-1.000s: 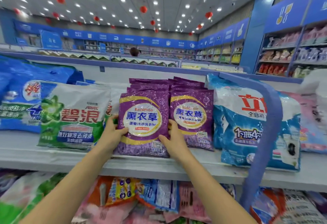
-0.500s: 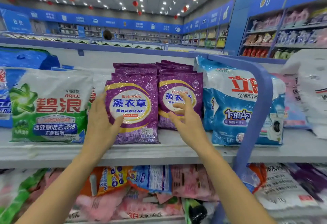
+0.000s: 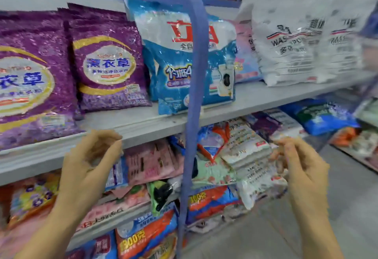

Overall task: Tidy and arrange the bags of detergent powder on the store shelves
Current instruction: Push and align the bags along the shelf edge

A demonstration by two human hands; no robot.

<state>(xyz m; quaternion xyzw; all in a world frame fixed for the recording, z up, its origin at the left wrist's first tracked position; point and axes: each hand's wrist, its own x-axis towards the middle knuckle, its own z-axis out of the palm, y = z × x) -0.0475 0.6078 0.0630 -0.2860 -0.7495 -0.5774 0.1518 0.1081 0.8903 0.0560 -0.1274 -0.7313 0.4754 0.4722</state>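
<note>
Half a second ago the left hand lay on the nearer purple bag and the right reached with spread fingers toward its neighbour. Now both hands are off the bags and lower, in front of the shelf's edge, and the view has swung right, so the green-and-white bag is out of sight. The left hand [image 3: 90, 162] hovers with fingers loosely curled toward the thumb, holding nothing. Above it two purple bags [image 3: 108, 68] stand side by side on the grey shelf [image 3: 143, 123]. They are flat pillow shapes in glossy, crinkled film, each with a gold-ringed oval label. Just right of them stands a plumper blue bag [image 3: 178, 33], shiny and creased, crossed by the matte blue divider [image 3: 194, 74], a bent band arching over it. Beyond come a pink bag [image 3: 244, 54] and tall white bags [image 3: 286, 39], blurred. The right hand [image 3: 298, 166] hangs well apart from the left, fingers loosely curled and blurred, gripping nothing I can make out. Behind both hands lie slumped packs [image 3: 153, 160] in pink, orange and white.
</note>
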